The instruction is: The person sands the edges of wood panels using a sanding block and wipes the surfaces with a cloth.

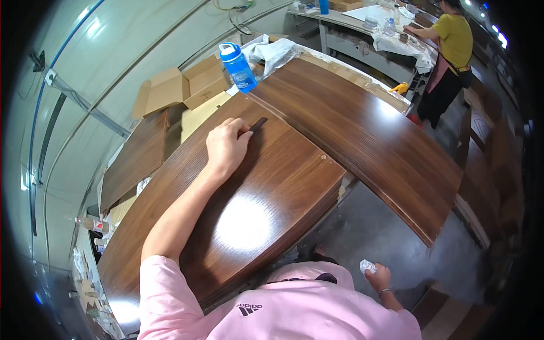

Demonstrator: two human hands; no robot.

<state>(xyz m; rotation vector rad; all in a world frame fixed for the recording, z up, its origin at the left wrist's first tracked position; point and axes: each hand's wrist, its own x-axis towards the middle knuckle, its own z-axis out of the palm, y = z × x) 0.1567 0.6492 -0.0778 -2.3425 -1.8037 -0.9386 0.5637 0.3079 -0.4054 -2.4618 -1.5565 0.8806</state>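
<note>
My left hand (226,146) is closed around a short dark brown stick (259,124). It rests over the top board of a stack of glossy brown wood panels (272,164), and the stick's end points away from me near the far edge. Low at my right side, my right hand (379,277) grips a crumpled white wad (368,266), either cloth or paper, away from the panels. A second brown panel (362,124) lies to the right of the stack, its long edge alongside. One small round mark shows near the stack's right corner.
A blue bottle (239,71) with a white lid stands at the panels' far edge. Behind are an open cardboard box (181,88) and grey plastic sheeting (272,54). A clear bottle (93,225) is at the left. A person (453,42) works at another table, far right.
</note>
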